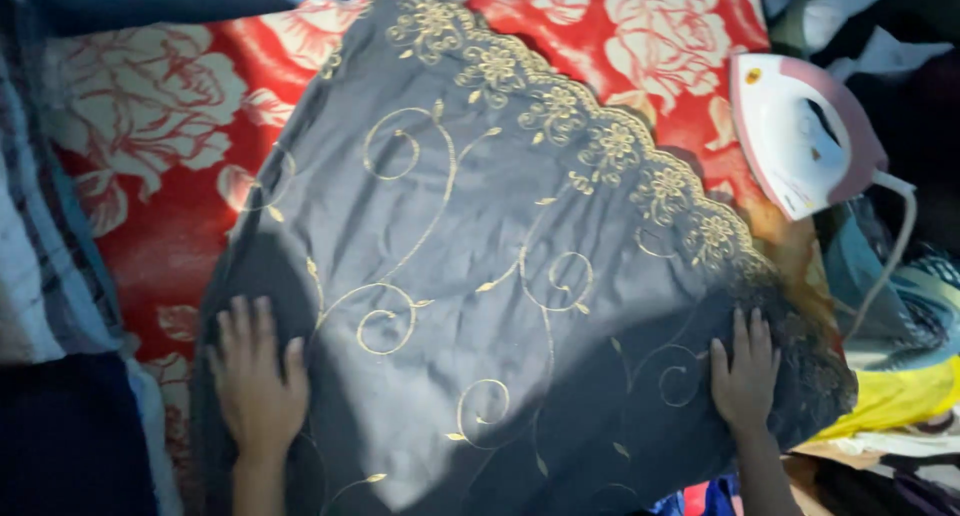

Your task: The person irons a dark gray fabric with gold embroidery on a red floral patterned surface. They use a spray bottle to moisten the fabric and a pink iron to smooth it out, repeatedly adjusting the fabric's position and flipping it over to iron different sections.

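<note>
At seven o'clock the left hand [257, 381] lies flat, fingers spread, on the grey cloth [480, 276]. At five o'clock the right hand [745, 371] presses flat on its edge. The cloth covers a red flowered blanket [160, 176]. At two o'clock stands an iron [800, 136].

**Grey embroidered cloth: condition and position**

The grey cloth [480, 276] lies spread flat, turned at an angle so that one corner points away from the viewer. Gold embroidered scrolls and small leaves run across its face. A scalloped border of gold flowers follows its upper right edge. The surface is mostly smooth, with slight folds near the lower corners. The left hand [258, 381] presses flat on its lower left part; the right hand [745, 371] presses flat on its lower right part.
</note>
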